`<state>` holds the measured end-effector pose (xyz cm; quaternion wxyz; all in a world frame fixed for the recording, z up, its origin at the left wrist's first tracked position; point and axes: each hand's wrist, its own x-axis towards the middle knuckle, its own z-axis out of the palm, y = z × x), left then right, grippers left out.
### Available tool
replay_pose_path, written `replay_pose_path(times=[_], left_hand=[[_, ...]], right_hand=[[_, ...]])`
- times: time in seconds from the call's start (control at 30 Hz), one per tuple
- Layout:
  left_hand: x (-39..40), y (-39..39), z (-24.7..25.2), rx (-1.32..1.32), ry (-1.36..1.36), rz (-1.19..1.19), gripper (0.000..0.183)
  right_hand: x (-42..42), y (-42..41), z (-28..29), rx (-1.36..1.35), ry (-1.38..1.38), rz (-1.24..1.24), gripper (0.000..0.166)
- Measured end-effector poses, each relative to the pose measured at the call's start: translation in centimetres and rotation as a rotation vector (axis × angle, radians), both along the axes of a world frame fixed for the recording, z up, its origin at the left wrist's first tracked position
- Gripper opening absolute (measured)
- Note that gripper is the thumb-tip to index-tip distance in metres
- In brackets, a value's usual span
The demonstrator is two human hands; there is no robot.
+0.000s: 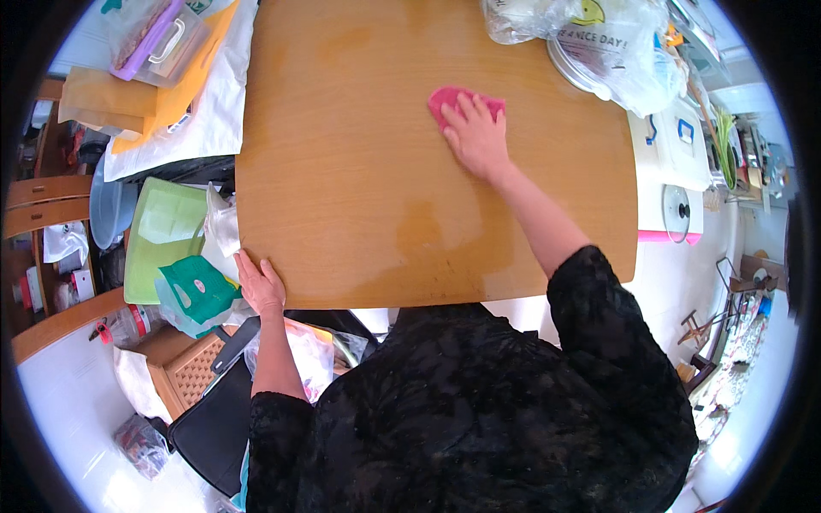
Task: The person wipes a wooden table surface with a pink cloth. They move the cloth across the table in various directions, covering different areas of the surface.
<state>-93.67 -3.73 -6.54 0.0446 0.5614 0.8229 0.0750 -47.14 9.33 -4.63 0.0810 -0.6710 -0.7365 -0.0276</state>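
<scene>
Under the fingers of my right hand (pixel 478 136) a folded pink cloth (pixel 449 99) lies flat against a wooden tabletop (pixel 340 160). The palm covers part of the cloth, and the fingers are slightly spread over it. My left hand (pixel 262 285) rests on the near left corner of the table, its fingers pointing away from me along the edge. It holds nothing. Damp-looking, shiny patches and reflections show on the wood near the table's front edge.
Plastic bags (pixel 616 51) over a round lid sit at the far right. Left of the table are a purple-lidded container (pixel 170 48), an orange envelope (pixel 208 61), a light green bin (pixel 170 218) and a green bag (pixel 199 288). A glass pot lid (pixel 675 211) stands at right.
</scene>
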Motion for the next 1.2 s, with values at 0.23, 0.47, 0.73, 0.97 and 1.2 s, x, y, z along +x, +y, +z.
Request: replay_pose_path(times=[0.23,0.47,0.73,0.97,1.2], left_hand=[[0.6,0.3,0.4,-0.007,-0.009,0.016,0.058],[0.4,0.3,0.0,0.036,-0.006,-0.057,0.058],[0.8,0.1,1.2,0.006,-0.039,-0.038,0.059],[-0.4,-0.3,0.2,-0.025,-0.001,-0.027,0.059],[0.5,0.1,0.4,-0.04,-0.013,-0.023,0.059]], right_hand=[[-4.6,-18.9,2.5,-0.197,0.08,0.099,0.048],[-3.9,-24.6,2.8,-0.223,0.168,0.2,0.048],[0.9,-10.0,1.7,-0.127,0.079,0.028,0.044],[5.6,3.6,1.5,-0.068,0.068,-0.127,0.044],[8.4,9.0,0.6,-0.064,0.042,-0.278,0.045]])
